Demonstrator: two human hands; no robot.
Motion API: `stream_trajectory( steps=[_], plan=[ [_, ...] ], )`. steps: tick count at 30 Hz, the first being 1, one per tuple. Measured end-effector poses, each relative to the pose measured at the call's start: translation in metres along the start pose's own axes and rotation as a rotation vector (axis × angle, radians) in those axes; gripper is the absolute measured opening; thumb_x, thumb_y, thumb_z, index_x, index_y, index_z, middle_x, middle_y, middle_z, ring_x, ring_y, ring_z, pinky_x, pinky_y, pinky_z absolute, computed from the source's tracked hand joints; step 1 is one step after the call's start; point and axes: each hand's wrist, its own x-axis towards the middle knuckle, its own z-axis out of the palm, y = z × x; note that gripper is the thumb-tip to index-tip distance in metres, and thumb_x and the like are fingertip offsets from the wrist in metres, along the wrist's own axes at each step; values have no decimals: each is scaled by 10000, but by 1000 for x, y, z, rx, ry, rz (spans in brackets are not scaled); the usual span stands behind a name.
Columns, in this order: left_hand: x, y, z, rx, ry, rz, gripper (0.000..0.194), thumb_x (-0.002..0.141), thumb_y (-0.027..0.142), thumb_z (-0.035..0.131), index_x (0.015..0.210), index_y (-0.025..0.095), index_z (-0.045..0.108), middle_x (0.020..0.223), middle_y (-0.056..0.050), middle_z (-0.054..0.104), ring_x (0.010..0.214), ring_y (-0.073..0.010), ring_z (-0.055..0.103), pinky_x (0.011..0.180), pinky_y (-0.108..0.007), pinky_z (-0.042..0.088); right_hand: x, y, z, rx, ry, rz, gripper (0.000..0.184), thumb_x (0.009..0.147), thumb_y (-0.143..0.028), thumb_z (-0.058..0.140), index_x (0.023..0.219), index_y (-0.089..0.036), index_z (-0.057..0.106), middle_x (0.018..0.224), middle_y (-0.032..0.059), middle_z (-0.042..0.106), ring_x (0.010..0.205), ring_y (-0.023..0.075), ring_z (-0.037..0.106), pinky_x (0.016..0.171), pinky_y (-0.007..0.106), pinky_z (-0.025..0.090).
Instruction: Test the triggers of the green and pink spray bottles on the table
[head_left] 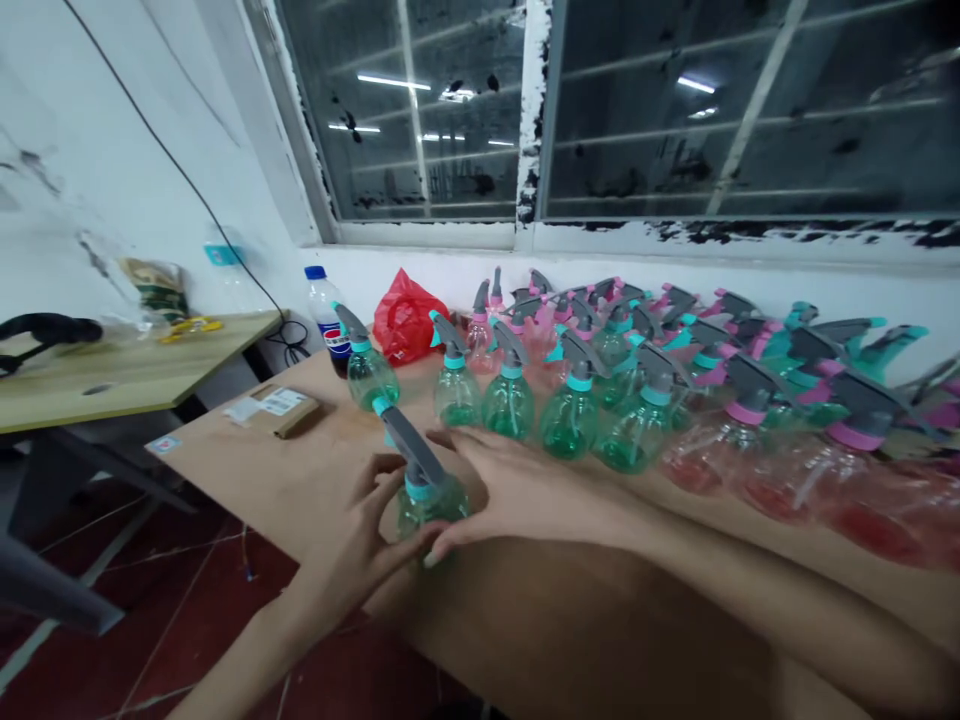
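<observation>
A clear green spray bottle (433, 503) with a teal collar and grey trigger head stands near the front edge of the brown table (330, 450), between my two hands. My left hand (367, 540) wraps its left side, thumb across the front. From the right, my right hand (517, 490) curves round the bottle, its thumb meeting the front near my left thumb. The bottle's lower part is partly covered by my thumbs. Just behind it stands another green spray bottle (373, 378). A row of green spray bottles (510, 400) begins beyond my right hand.
Many pink spray bottles (780, 470) crowd the table's right side. Against the wall are a red plastic bag (407, 318) and a cola bottle (328, 315). A small cardboard box (281, 410) lies at left. A second table (150, 370) stands beyond a gap.
</observation>
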Motion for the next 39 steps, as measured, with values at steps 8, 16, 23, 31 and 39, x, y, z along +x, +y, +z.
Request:
stream_trajectory(
  steps=[8,16,23,31,39],
  plan=[
    [28,-78,-17,65,61,-150,480,792,645,576,1020,223,593,1020,-54,574,949,-271,581,808,-408,487,36,10,-48,-238,212,181,385,790,-491,615,1028,-197,687,941,79,735,847,228,672,712,353,507],
    [54,-104,-13,55,113,-216,447,777,592,615,995,208,544,967,-54,651,885,-248,635,723,-357,507,92,17,-57,-648,435,150,261,859,-322,561,1000,-141,686,1035,98,724,948,261,650,895,413,395],
    [86,-102,-19,152,48,-240,367,737,520,682,868,190,590,895,-72,653,815,-272,641,705,-355,481,129,36,-51,-813,466,237,426,849,-401,561,1025,-23,650,925,199,717,912,342,648,987,510,215],
    [110,-109,-11,183,-8,-222,284,770,438,690,901,193,631,909,-66,629,811,-248,632,683,-315,482,141,56,-41,-862,404,260,396,881,-405,502,932,-57,686,812,172,727,801,319,672,946,501,248],
    [129,-119,0,166,7,-207,275,808,375,666,990,180,602,943,-78,644,881,-266,626,721,-340,492,144,63,-44,-819,366,235,307,869,-297,506,908,-57,692,807,183,726,795,290,663,849,435,376]
  ],
)
